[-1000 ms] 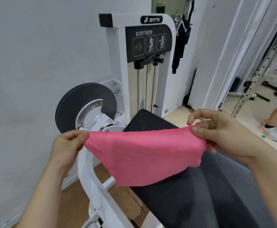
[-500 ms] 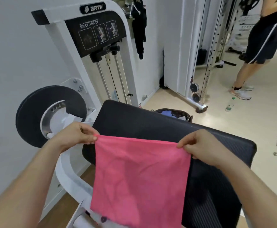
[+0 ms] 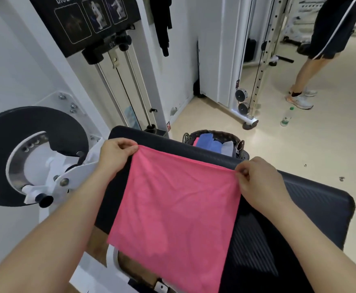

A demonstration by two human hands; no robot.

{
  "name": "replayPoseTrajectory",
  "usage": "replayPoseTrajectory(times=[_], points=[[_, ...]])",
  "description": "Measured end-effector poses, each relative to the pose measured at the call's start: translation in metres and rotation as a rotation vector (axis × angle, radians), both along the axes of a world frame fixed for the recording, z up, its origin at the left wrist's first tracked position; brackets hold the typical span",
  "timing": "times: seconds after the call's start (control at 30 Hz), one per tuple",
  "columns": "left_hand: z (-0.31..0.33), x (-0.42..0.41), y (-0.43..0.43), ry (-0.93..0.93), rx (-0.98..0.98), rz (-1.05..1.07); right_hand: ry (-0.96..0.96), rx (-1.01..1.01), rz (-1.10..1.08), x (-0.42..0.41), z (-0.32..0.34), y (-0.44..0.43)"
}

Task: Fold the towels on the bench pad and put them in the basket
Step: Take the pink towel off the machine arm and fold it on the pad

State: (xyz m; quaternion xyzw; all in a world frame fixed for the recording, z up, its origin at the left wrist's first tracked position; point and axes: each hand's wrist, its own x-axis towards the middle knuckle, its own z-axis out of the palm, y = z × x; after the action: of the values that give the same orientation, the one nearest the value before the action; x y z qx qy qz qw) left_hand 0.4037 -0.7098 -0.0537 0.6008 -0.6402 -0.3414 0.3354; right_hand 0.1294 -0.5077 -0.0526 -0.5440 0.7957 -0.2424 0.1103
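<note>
So the big black ribbed bench pad (image 3: 304, 199) fills the middle of the view, and the only towel I can see on it is the pink microfibre towel (image 3: 173, 208). It's opened flat in what looks like a single layer, so no fold in it yet. Its upper part sits over the pad and the lower part hangs past the near edge toward the person. I can't tell how much of it actually rests on the pad.

The dark woven basket (image 3: 243, 154) sits on the floor just beyond the pad's far edge. It already has a few folded cloths in it, blue ones (image 3: 206, 140), a pale one and a sliver of pink. My guess is most of the job is done, with this towel left to fold and drop in.

The towel's top edge runs hand to hand, sloping down to the right. Its long axis runs from that edge back toward the person, and the bottom edge goes out of frame.

The left hand (image 3: 114, 154) holds the top left corner and the right hand (image 3: 259, 182) the top right. Each hand's fingers (image 3: 130, 148) pinch the cloth between thumb and forefinger, with the rest curled in.
</note>
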Motion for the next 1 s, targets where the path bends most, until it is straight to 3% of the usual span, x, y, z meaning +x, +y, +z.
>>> replayPoseTrajectory(times=[0.37,0.63,0.8,0.9,1.0], points=[[-0.014,-0.018,-0.028,0.119,-0.061,0.047,-0.001,-0.09,-0.158,-0.007,0.003,-0.028],[-0.022,-0.015,-0.034,-0.024,-0.093,0.028,0.081,-0.056,-0.106,-0.001,-0.001,-0.028],[-0.026,0.012,0.013,-0.105,-0.143,0.039,0.192,-0.27,0.225,0.027,-0.007,0.008],[-0.051,0.048,0.069,-0.156,-0.108,0.05,0.299,-0.159,0.557,0.057,-0.031,0.037],[-0.084,0.081,0.118,-0.189,0.005,0.15,0.336,-0.062,0.711,0.078,-0.052,0.062]])
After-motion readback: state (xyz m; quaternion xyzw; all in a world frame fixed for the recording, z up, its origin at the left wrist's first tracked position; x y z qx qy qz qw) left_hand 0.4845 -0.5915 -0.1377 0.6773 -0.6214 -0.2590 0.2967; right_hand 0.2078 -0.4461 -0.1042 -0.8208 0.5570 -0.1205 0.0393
